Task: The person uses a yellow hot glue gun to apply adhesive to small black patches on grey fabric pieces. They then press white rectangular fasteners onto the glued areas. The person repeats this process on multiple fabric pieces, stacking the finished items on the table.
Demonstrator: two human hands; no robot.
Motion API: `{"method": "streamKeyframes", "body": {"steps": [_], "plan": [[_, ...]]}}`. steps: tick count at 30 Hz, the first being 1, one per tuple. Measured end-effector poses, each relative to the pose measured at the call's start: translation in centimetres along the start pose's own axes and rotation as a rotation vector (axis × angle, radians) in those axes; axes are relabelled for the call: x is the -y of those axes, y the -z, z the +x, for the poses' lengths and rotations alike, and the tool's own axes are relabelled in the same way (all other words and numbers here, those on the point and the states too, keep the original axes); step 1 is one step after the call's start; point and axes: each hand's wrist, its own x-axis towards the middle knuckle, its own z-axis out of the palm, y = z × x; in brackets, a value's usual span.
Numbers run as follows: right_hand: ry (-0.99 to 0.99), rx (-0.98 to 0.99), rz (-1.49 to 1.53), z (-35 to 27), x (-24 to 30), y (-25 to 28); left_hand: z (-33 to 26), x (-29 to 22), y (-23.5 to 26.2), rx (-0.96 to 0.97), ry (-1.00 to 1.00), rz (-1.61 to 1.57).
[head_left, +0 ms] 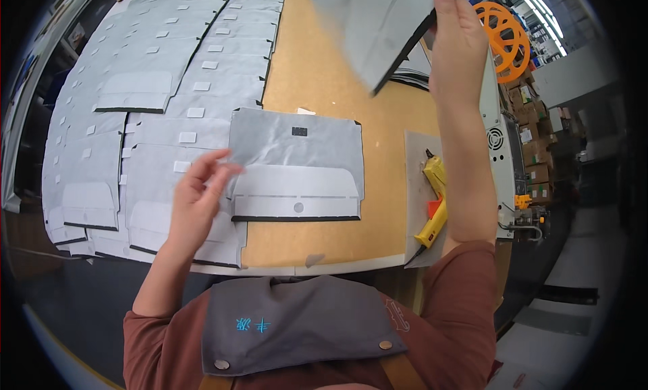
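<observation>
On the wooden worktop (317, 72), dead centre in front of the person: one grey fabric panel (297, 162) lying flat, black edging along its near side, small dark patch near its far edge, lighter flap sewn across the lower half with a round snap in the middle.

Left hand (197, 199): fingers spread and loosely curled, fingertips at the left edge of that flat panel, just over the corner of the lighter flap. Can't tell if it actually touches or hovers. Not pinching anything.

Right hand (457, 42): raised well above the worktop, fingers straight and pressed against the right edge of a second grey panel (378, 25), thumb hidden behind it. That panel hangs tilted in the air, black edge showing on its lower right side, well apart from the flat one.

Left of centre: stack of grey panels (155, 99) fanned out in overlapping rows, each with a small white tab, covering most of the left worktop. The flat panel overlaps the stack's right edge.

Right side: yellow glue gun (435, 201) with orange trigger, lying on a grey mat (415, 160) near the worktop edge. Beyond it, an orange spool (503, 35) and cardboard boxes (536, 133) on the floor.
</observation>
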Motion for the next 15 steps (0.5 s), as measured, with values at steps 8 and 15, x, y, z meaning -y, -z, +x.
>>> {"method": "streamKeyframes", "body": {"steps": [8, 15], "plan": [[-0.405, -0.074, 0.484, -12.8, 6.0, -1.7, -5.9, 1.8, -2.4, 0.075, 0.253, -0.568], [-0.571, -0.192, 0.212, -29.1, 5.4, 2.4, -3.5, 1.0, 0.5, 0.007, 0.02, 0.067]]}}
